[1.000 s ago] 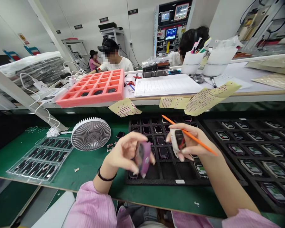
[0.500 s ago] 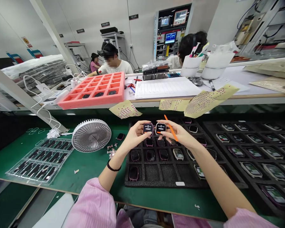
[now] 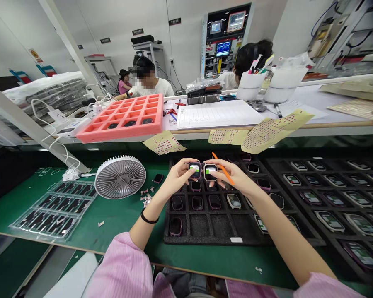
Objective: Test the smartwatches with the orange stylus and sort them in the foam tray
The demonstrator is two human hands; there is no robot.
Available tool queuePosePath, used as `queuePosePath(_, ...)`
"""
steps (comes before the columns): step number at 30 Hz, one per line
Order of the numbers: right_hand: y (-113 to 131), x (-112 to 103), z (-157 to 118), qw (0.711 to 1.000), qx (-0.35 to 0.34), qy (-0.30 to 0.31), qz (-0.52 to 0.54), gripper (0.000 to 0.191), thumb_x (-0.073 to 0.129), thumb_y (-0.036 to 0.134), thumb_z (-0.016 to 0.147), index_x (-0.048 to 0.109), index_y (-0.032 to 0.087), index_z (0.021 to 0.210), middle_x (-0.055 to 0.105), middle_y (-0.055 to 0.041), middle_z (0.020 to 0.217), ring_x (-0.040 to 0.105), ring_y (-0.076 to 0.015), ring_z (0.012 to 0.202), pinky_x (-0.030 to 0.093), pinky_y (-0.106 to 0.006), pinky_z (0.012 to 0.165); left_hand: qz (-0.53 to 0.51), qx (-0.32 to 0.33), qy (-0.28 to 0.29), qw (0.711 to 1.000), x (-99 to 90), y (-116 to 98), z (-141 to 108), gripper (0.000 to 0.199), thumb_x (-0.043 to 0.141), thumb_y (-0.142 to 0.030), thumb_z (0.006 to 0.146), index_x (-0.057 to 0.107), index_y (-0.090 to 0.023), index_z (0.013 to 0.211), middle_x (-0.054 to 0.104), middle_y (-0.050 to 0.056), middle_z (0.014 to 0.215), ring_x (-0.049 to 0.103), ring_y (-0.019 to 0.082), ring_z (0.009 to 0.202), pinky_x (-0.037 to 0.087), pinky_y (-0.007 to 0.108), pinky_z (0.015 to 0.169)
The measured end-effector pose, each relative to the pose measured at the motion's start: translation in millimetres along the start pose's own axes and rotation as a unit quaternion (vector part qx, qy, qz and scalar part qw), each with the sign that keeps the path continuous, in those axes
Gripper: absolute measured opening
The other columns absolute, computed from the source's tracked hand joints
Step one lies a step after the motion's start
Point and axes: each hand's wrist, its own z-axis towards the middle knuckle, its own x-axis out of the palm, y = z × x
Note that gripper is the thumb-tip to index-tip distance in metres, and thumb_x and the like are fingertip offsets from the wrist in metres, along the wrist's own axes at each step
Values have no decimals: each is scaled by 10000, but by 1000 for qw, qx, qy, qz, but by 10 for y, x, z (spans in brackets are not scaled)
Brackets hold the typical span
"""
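Note:
My left hand (image 3: 180, 176) holds a purple-rimmed watch (image 3: 194, 169), its thumb against the lit green-and-white screen. In my right hand (image 3: 231, 173) is a pale-rimmed watch (image 3: 210, 172), also lit green and white, with the thumb at its right side. An orange stick (image 3: 223, 168) lies across the same hand, tilted up to the left. Both watches are side by side above a black foam tray (image 3: 205, 239), where more watches sit in square pockets.
A second watch tray (image 3: 329, 244) lies at the right. At the left are a round fan (image 3: 120, 177) and a clear plastic tray (image 3: 54, 211). A shelf above bears a pink foam tray (image 3: 121, 132) and papers (image 3: 217, 115). People sit beyond.
Both watch screens have switched from dark with white text to green and white. The orange stick has tilted slightly, and its upper tip sits a little farther left.

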Motion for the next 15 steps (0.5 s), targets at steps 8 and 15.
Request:
queuePosePath(8,-78,-8,5,1000,-21,1,-1,419,588,461,868,608,163,1163,626,-25,728,665,-151,547,395,-202,372,-2,-10,-26,1000,39,-44,-1,357,554,-421,876,626,-138,1081,682,40,798,648,117,590,418,174,460)
queuePosePath(15,-64,-29,0,999,-25,15,-18,419,558,443,893,589,164,1204,624,-31,744,665,-149,570,409,-204,390,0,-34,-19,999,4,-7,25,321,577,-394,862,632,-142,1052,688,36,768,648,117,556,420,172,443)
